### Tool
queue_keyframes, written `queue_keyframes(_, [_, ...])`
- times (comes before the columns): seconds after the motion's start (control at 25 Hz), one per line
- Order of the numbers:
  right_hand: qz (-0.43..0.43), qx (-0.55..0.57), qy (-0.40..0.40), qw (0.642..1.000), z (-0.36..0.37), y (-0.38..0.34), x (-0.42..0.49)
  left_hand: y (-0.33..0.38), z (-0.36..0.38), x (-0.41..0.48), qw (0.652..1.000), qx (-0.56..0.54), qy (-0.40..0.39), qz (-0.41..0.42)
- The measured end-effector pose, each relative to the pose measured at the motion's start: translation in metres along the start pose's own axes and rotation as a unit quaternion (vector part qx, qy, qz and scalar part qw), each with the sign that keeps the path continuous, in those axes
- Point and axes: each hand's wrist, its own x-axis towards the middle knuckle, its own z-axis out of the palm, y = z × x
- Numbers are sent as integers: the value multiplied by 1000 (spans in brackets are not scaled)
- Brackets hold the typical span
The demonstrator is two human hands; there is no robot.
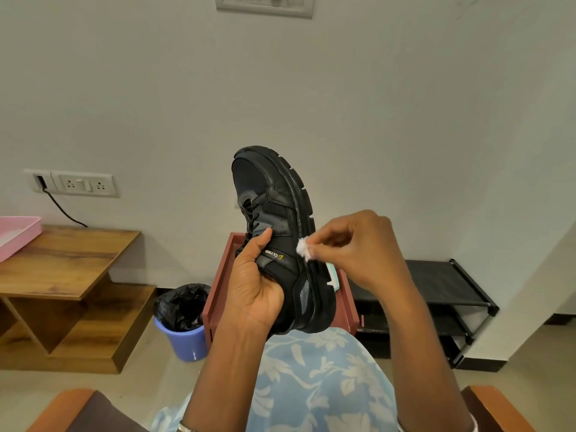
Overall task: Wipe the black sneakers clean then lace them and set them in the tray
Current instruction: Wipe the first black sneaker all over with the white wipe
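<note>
wad at the sole

fingertips point(321, 241) of the right hand point(358, 247) pinch a white wad point(304, 249) against the sole edge of the black sneaker point(274, 207). the left hand point(254, 291) grasps its heel end, thumb on the side, toe up, above the lap point(311, 369), before the red-brown tray point(218, 285).

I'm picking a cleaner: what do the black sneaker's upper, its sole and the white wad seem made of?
The sneaker upper looks like faintly sheeny synthetic leather, with stitched panels, plus a matte mesh toe patch. Its sole looks like matte moulded rubber, deeply lugged. The white wad pinched in the right hand looks like cotton or tissue: fluffy, ragged edges.
</note>
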Motion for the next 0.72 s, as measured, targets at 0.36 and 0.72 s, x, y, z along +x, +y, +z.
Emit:
queue_keyframes(0.36, [70, -62, -158, 983, -11, 4, -24, 7, -11, 5, 1000, -13, -11, -3])
queue_keyframes(0.72, [52, -55, -80, 994, -3, 2, -20, 7, -13, 6, 1000, -12, -10, 7])
